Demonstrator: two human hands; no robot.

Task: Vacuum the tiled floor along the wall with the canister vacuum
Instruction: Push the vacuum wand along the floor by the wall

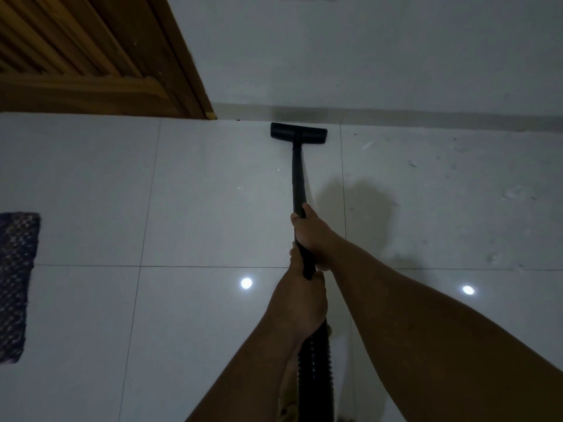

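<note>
At the foot of a white wall, a person works a black wand, its flat nozzle at twelve o'clock, just short of the skirting. Right hand is wrapped round the wand's upper end; left hand is clenched lower, where the ribbed hose begins. Glossy pale tiles toward ten o'clock look clean; white flecks at two o'clock suggest that stretch remains. A slatted wooden door stands at eleven, a woven mat at nine. No canister shows.
</note>
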